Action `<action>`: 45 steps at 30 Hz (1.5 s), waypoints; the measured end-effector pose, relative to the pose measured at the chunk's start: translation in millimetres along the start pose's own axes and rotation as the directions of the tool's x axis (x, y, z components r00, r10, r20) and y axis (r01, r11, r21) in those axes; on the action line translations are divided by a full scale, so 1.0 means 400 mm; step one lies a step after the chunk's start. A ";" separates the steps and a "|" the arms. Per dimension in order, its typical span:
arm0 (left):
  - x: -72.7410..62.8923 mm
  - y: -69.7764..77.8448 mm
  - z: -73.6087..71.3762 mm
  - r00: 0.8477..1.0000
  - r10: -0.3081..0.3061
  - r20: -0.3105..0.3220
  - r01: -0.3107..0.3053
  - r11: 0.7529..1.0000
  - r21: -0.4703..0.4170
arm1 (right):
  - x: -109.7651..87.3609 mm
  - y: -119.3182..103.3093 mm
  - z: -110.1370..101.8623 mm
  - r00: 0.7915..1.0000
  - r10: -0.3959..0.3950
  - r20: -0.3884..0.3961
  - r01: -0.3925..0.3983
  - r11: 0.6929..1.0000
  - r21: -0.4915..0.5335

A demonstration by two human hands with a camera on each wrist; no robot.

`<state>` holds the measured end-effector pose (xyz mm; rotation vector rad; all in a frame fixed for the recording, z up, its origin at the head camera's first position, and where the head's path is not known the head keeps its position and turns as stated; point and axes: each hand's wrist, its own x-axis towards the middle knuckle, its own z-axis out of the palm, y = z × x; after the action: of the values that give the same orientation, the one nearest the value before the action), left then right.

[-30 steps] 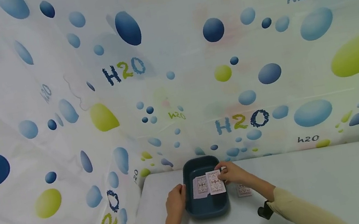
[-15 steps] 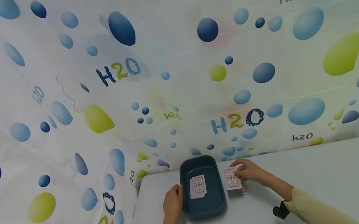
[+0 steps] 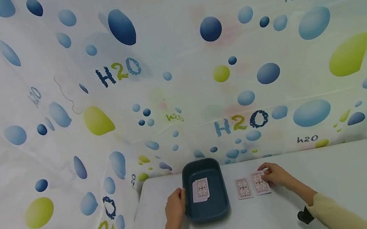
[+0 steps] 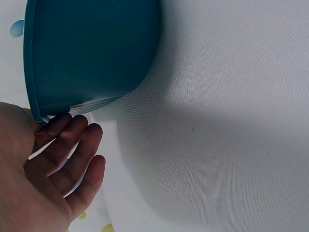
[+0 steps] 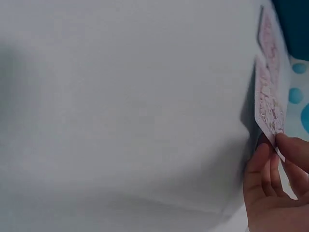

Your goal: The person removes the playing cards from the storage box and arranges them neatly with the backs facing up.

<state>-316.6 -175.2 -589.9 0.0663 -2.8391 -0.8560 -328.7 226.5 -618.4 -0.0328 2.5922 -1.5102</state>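
Note:
A playing card (image 3: 260, 183), patterned back up, is pinched between the thumb and fingers of my right hand (image 3: 277, 176). In the right wrist view this card (image 5: 268, 104) tilts slightly above the white table. Just left of it another playing card (image 3: 243, 188) lies back up on the table. My left hand (image 3: 175, 207) grips the left rim of a dark teal rectangular tray (image 3: 210, 213); the left wrist view shows the fingers curled beneath the rim. Inside the tray rests a small, uneven pile of playing cards (image 3: 202, 188).
The white table (image 3: 336, 186) extends right of the right hand. Behind it hangs a white curtain (image 3: 179, 49) printed with blue and green drops. Dark wrist cameras (image 3: 305, 216) sit below both hands.
My right hand has carried its card from above the tray rightward, past the card on the table, and lowered it beside that card. The left hand stays at the tray rim.

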 end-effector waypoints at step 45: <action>0.005 0.002 -0.004 1.000 -0.022 0.014 0.022 1.000 -0.021 | 0.043 -0.300 0.186 0.910 -0.414 0.018 0.350 0.745 -0.568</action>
<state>-318.1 -175.5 -587.9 0.0892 -2.8464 -0.8946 -342.3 101.0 -552.5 -0.5995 3.1697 -0.7700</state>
